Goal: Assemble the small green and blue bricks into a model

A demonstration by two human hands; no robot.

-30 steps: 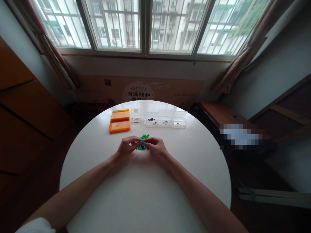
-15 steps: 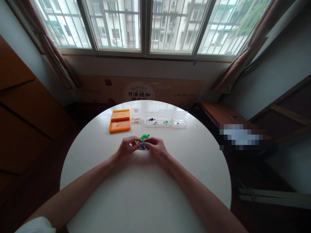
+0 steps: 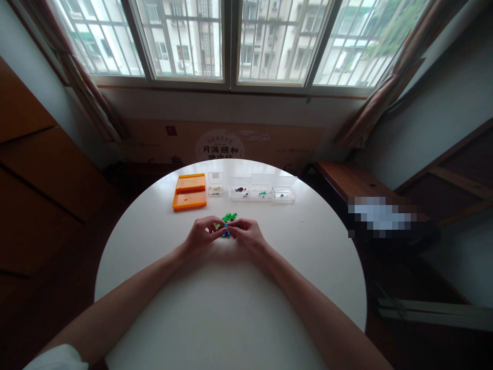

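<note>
A small brick model [image 3: 230, 217], green at the top with blue and dark pieces lower down, stands between my hands near the middle of the table. My left hand [image 3: 204, 231] has thumb and fingers closed on its left side. From the right, my right hand [image 3: 245, 231] pinches at the model's blue part, its fingertips close to those of the left. Both hands cover much of the model, and whether a separate tiny piece is in the right fingertips cannot be seen.
On the round white table [image 3: 215, 318], an orange case [image 3: 190, 200] lies open at the back left. Beside it are a small clear box [image 3: 215, 191] with pale pieces and a clear divided box [image 3: 254, 196] holding dark, green and blue pieces. A wooden bench [image 3: 362, 180] stands right.
Almost nothing differs. The fingertips and the model between them have shifted very slightly.
</note>
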